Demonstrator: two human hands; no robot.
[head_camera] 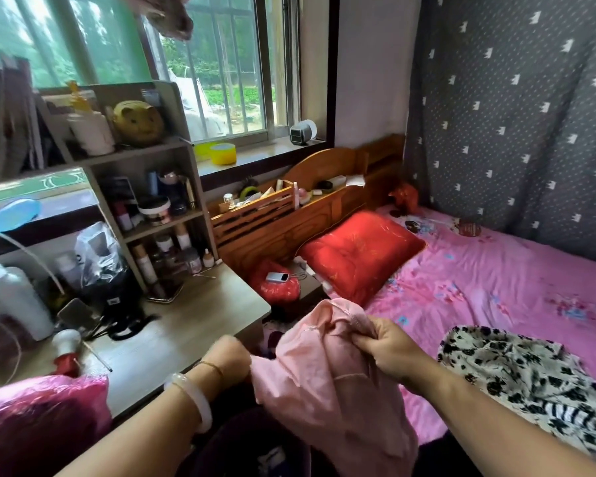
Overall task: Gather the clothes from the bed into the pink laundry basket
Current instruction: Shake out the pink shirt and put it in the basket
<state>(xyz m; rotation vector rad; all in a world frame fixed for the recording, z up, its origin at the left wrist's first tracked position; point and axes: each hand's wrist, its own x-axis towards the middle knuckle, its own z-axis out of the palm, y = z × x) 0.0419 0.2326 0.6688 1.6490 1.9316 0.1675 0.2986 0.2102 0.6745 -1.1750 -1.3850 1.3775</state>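
While both hands gripped it, the pink garment (324,380) hung.
Left hand (229,356) and right hand (386,349) pinched its top; long axis ran toward 6 o'clock.

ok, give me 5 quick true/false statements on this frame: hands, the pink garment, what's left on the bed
1. Both hands grip the pink garment. True: left hand, right hand.
2. A black-and-white floral garment lies on the bed. True.
3. The red pillow sits on the desk. False: it lies on the bed, by the wooden headboard.
4. The left wrist is bare. False: it wears a pale bangle and a thin gold bracelet.
5. The bedsheet is plain white. False: pink, floral print.
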